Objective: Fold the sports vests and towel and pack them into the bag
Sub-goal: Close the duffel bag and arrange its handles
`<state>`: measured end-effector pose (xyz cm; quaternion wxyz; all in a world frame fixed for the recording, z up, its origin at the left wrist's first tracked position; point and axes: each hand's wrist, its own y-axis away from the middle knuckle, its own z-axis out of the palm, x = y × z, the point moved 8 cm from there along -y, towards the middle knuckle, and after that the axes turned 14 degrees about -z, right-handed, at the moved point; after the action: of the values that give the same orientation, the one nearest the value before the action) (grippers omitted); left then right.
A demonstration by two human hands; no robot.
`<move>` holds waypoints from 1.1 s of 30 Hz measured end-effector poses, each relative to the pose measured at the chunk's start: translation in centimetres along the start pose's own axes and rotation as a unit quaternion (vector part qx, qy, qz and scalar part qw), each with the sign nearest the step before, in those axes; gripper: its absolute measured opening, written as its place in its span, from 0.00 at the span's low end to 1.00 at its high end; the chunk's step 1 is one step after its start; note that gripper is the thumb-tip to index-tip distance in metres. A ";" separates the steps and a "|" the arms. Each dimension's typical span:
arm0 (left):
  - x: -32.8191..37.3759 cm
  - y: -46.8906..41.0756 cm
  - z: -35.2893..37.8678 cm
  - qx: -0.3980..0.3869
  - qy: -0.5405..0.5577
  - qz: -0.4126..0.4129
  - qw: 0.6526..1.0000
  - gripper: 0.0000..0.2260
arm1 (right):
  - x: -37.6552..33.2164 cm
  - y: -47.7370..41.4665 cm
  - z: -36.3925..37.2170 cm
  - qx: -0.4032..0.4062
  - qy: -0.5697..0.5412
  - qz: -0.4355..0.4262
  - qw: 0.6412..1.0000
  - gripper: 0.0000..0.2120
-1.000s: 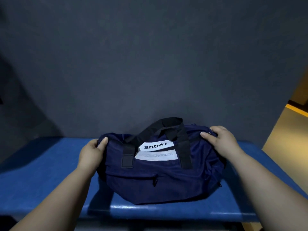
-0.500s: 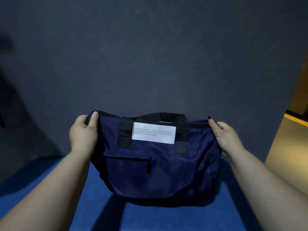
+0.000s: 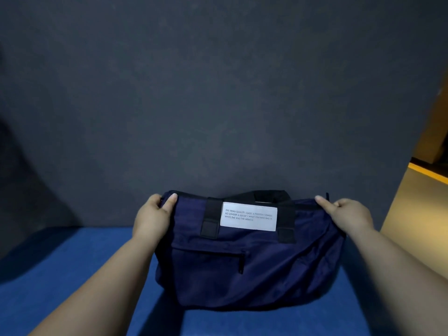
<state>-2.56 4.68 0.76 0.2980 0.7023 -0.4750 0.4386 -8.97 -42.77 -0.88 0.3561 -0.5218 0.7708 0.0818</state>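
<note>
One broad dark grey wall [image 3: 218, 93], matte and faintly mottled, fills the back. Below it runs the blue bench [image 3: 60, 275], smooth-topped. And here's the bag [image 3: 242, 282]: a navy duffel in soft, creased fabric, upright above the bench between both arms; whether its base touches down, I cannot tell. The left hand [image 3: 151, 219] grips its top left corner, thumb pressed over the front; the right hand [image 3: 349, 214] pinches the top right corner the same way. Black webbing handles [image 3: 211, 219] frame a white rectangular label [image 3: 249, 216], and a small zip pocket [image 3: 240, 259] sits beneath. No vests, no towel anywhere in view, and the body looks plump, so my call is the packing is done and only setting down remains.
</note>
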 end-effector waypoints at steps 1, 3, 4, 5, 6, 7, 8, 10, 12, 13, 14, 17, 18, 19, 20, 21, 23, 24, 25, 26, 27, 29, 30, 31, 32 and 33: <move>-0.5 -0.3 0.2 -0.006 0.003 -0.011 1.000 0.16 | 0.0 0.0 0.3 -0.004 -0.017 -0.010 1.000 0.28; -1.7 -1.0 0.3 -0.024 0.021 -0.029 0.999 0.13 | -0.4 0.2 0.7 -0.017 -0.075 -0.039 0.996 0.22; -2.2 -1.4 0.3 -0.040 0.042 -0.030 0.998 0.12 | -0.7 0.3 0.8 -0.034 -0.100 -0.057 0.993 0.22; -2.6 -1.8 0.2 -0.064 0.071 -0.029 0.995 0.14 | -1.0 0.4 0.7 -0.053 -0.121 -0.077 0.988 0.23; -3.0 -2.0 0.1 -0.099 0.101 -0.029 0.989 0.18 | -1.2 0.5 0.6 -0.074 -0.137 -0.098 0.983 0.26; -3.3 -2.0 0.1 -0.143 0.117 -0.030 0.982 0.22 | -1.4 0.7 0.5 -0.098 -0.150 -0.116 0.977 0.28; -3.5 -2.0 0.2 -0.194 0.113 -0.027 0.974 0.25 | -1.5 0.9 0.5 -0.127 -0.160 -0.130 0.970 0.30; -4.1 -1.8 0.4 -0.300 0.085 -0.021 0.950 0.27 | -2.0 1.2 0.7 -0.188 -0.166 -0.150 0.956 0.32; -4.6 -1.9 0.1 -0.358 0.058 -0.029 0.932 0.30 | -2.5 1.2 1.0 -0.229 -0.166 -0.163 0.945 0.34; -4.7 -2.0 -0.1 -0.363 0.043 -0.032 0.930 0.32 | -2.8 1.0 1.1 -0.241 -0.163 -0.168 0.942 0.35; -4.8 -2.3 -0.2 -0.362 0.027 -0.032 0.931 0.32 | -3.1 0.9 1.2 -0.250 -0.153 -0.173 0.940 0.36; -4.9 -3.2 -0.6 -0.333 -0.053 -0.016 0.941 0.28 | -3.4 0.3 1.6 -0.263 -0.091 -0.196 0.940 0.33; -4.7 -3.4 -0.7 -0.319 -0.076 -0.004 0.945 0.24 | -3.4 0.1 1.6 -0.257 -0.076 -0.200 0.942 0.30; -4.6 -3.7 -0.9 -0.304 -0.095 0.010 0.948 0.19 | -3.3 -0.1 1.5 -0.246 -0.069 -0.199 0.946 0.27; -4.5 -3.8 -1.0 -0.290 -0.110 0.025 0.950 0.15 | -3.2 -0.2 1.3 -0.233 -0.070 -0.199 0.949 0.23; -4.4 -4.1 -1.1 -0.277 -0.118 0.037 0.953 0.11 | -3.3 -0.3 1.2 -0.220 -0.075 -0.205 0.951 0.20; -4.5 -4.5 -1.3 -0.263 -0.110 0.042 0.957 0.07 | -4.0 -0.4 0.6 -0.198 -0.086 -0.240 0.947 0.16; -4.5 -4.6 -1.4 -0.263 -0.092 0.038 0.960 0.06 | -4.3 -0.4 0.4 -0.193 -0.100 -0.248 0.944 0.15; -4.4 -4.7 -1.5 -0.266 -0.068 0.032 0.961 0.06 | -4.3 -0.5 0.2 -0.192 -0.117 -0.245 0.943 0.14; -4.2 -4.7 -1.7 -0.269 -0.041 0.028 0.962 0.07 | -4.3 -0.6 0.0 -0.197 -0.135 -0.239 0.941 0.15; -3.9 -4.7 -1.8 -0.275 -0.015 0.028 0.961 0.08 | -4.2 -0.6 0.0 -0.204 -0.157 -0.228 0.939 0.17; -3.1 -4.4 -2.0 -0.292 0.037 0.037 0.955 0.12 | -4.0 -0.5 0.3 -0.222 -0.219 -0.205 0.928 0.27; -2.6 -4.4 -2.3 -0.296 0.056 0.044 0.953 0.11 | -3.9 -0.4 0.5 -0.228 -0.266 -0.190 0.917 0.31; -2.1 -4.4 -2.7 -0.297 0.068 0.047 0.951 0.09 | -4.0 -0.2 0.7 -0.233 -0.317 -0.175 0.903 0.32; -1.6 -4.6 -3.0 -0.297 0.080 0.052 0.950 0.09 | -4.3 0.1 1.0 -0.238 -0.364 -0.164 0.886 0.31; -1.2 -4.9 -3.4 -0.295 0.096 0.053 0.949 0.10 | -4.6 0.3 1.2 -0.239 -0.403 -0.156 0.869 0.32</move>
<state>0.67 9.85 1.15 0.5123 0.5113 -0.5891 0.3593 -7.75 -38.61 1.07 0.5081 -0.6263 0.4255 0.4104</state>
